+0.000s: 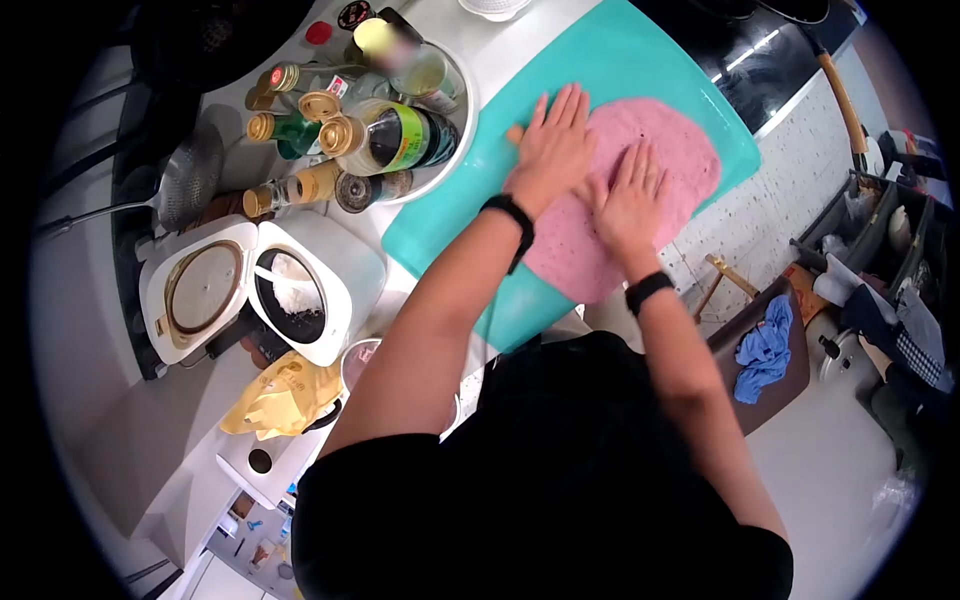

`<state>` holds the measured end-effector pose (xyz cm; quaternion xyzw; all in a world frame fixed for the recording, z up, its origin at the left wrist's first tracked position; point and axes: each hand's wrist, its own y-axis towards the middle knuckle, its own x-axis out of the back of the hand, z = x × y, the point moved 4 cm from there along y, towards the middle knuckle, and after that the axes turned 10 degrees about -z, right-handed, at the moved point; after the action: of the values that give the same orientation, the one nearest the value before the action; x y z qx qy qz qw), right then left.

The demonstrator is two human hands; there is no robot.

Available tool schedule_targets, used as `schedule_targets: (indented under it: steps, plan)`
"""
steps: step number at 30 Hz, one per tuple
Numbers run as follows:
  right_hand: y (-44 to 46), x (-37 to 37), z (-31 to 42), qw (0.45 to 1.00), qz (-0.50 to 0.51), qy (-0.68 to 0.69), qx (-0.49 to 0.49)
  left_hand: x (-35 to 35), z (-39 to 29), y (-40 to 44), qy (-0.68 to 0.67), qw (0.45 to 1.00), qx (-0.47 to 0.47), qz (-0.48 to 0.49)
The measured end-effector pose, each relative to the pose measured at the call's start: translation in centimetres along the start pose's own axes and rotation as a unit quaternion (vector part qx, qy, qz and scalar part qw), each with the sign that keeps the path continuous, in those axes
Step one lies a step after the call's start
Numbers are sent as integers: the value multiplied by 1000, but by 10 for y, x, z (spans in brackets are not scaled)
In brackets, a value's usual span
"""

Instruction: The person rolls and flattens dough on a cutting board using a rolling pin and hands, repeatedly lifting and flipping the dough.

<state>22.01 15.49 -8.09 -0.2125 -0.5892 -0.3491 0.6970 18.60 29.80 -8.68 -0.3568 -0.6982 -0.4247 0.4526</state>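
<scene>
A wide, flat sheet of pink dough (665, 135) lies on a teal mat (620, 50) on the counter. My left hand (553, 150) rests at the upper left edge of the dough, palm down, fingers spread and pointing away from me. On the middle of the dough lies my right hand (630, 205), also flat with its fingers apart. Both wrists wear black bands. Neither hand grips anything. The dough reaches over the near right edge of the mat.
Left of the mat, a round white tray (468, 110) holds several bottles and jars. An open rice cooker (345, 260) with white rice stands below it. A yellow bag (285, 395) lies nearby. A black cooktop (765, 50) is at the upper right.
</scene>
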Motion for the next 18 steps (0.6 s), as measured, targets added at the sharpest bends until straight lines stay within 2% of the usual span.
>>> schedule_targets:
  steps: [4, 5, 7, 9, 10, 12, 14, 16, 18]
  plan:
    - [-2, 20, -4, 999, -36, -9, 18, 13, -12, 18, 35, 998, -52, -26]
    - [-17, 28, 9, 997, -43, 60, 3, 29, -11, -8, 1, 999, -36, -14]
    - [-62, 18, 25, 996, -11, 92, -8, 35, -10, -50, -37, 999, -19, 10]
    - [-67, 8, 23, 991, 23, 129, -14, 29, -6, -67, -58, 997, -14, 46]
    - [-61, 2, 17, 995, 19, 103, 3, 18, -2, -62, -57, 997, -16, 51]
    - [-43, 1, 8, 997, 25, 77, 13, 10, -9, -29, 10, 996, -75, 48]
    - [-2, 3, -9, 1000, 5, -5, 5, -10, -12, 7, -14, 996, -77, 36]
    - [34, -5, -33, 1000, -2, 7, -19, -24, -18, 47, -38, 996, -82, 20]
    - [70, 1, -57, 998, -57, 14, -36, -33, -29, 89, -6, 995, -95, -34]
